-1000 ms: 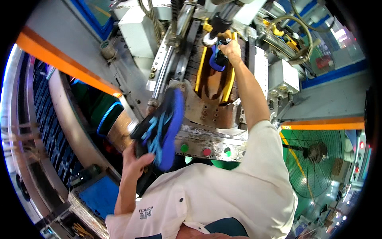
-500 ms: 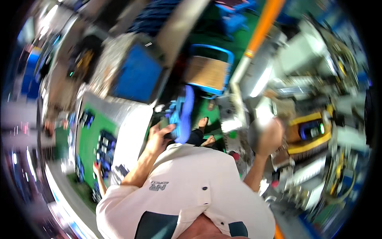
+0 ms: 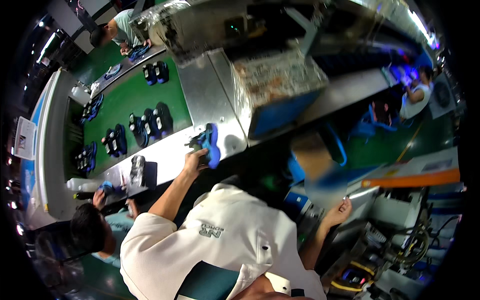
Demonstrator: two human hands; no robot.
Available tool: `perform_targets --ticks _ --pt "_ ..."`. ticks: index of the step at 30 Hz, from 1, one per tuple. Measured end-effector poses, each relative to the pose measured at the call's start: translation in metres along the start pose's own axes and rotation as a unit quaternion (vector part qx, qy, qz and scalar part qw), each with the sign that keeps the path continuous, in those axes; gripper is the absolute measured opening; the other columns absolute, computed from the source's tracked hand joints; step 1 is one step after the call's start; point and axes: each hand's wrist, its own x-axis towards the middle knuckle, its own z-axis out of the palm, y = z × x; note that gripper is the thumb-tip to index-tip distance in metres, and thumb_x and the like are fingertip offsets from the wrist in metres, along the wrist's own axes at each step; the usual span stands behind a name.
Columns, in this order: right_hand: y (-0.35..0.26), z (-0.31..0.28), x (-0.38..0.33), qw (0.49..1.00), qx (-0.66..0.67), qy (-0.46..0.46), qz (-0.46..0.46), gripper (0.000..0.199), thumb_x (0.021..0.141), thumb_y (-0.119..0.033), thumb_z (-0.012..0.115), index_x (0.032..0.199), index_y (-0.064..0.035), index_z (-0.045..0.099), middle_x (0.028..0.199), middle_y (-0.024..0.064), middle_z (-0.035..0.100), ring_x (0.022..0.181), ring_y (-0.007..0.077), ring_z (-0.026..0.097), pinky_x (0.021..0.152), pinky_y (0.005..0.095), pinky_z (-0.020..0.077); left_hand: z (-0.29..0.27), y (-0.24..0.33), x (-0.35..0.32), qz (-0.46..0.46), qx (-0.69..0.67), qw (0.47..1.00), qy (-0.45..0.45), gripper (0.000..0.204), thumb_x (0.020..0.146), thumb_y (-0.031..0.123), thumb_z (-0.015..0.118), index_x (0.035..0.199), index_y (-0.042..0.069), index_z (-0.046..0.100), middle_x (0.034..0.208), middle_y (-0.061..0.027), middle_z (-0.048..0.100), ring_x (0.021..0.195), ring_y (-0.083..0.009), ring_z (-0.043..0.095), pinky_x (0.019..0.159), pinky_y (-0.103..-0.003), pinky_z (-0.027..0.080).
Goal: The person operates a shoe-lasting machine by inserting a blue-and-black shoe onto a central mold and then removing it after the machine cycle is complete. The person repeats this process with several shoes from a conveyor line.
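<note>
My left hand [image 3: 194,162] is closed around a shoe [image 3: 214,145] with a black and blue upper and a thick violet-blue sole. It holds the shoe on its side over the metal edge [image 3: 231,139] of the work table. Out to the right, my right hand [image 3: 339,212] is raised with its fingers pinched together. A pale, blurred shape [image 3: 327,187] lies just beyond its fingertips; I cannot make out what it is.
Several dark shoes [image 3: 142,125] stand in pairs on a green belt [image 3: 172,95] to the left. A metal box [image 3: 275,75] with a blue side sits ahead. Co-workers [image 3: 100,230] sit at the near left, far left and far right. Machinery [image 3: 360,270] fills the lower right.
My view has swung left, bringing the green belt and its shoes nearer the middle. The shoe stays in my left hand, now over the table edge. My right hand is less blurred.
</note>
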Motion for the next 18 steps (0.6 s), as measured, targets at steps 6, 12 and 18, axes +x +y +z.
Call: perform_targets --ticks 6,12,18 --pt "-0.255 0.101 0.129 0.961 0.128 -0.102 -0.222 0.009 0.084 0.001 0.059 0.092 0.0025 0.060 0.085 0.0076 0.062 0.077 0.0118 0.059 0.070 0.0238 0.0484 -0.082 0.045 0.187 0.135 0.031 0.982 0.127 0.020 0.067 0.009 0.069 0.083 -0.002 0.061 0.077 -0.0100 0.062 0.058 -0.0206 0.060 0.048 -0.035 0.051" --pt "-0.522 0.235 0.168 0.792 0.089 -0.178 -0.577 0.020 0.077 0.004 0.064 0.096 -0.0024 0.063 0.090 0.0062 0.064 0.077 0.0126 0.060 0.068 0.0236 0.0475 -0.114 0.066 0.277 0.159 0.309 0.892 0.289 0.071 0.069 0.028 0.070 0.125 -0.004 0.040 0.113 -0.0277 0.056 0.103 -0.0411 0.056 0.089 -0.044 0.043" --pt "-0.682 0.369 0.174 0.536 -0.074 -0.109 -0.834 0.049 0.077 -0.003 0.067 0.123 -0.0116 0.053 0.119 0.0101 0.059 0.108 0.0257 0.057 0.086 0.0345 0.0497 -0.084 0.055 0.305 0.192 0.311 0.863 0.349 0.067 0.075 0.023 0.068 0.128 0.000 0.036 0.114 -0.0258 0.054 0.097 -0.0439 0.056 0.082 -0.050 0.044"
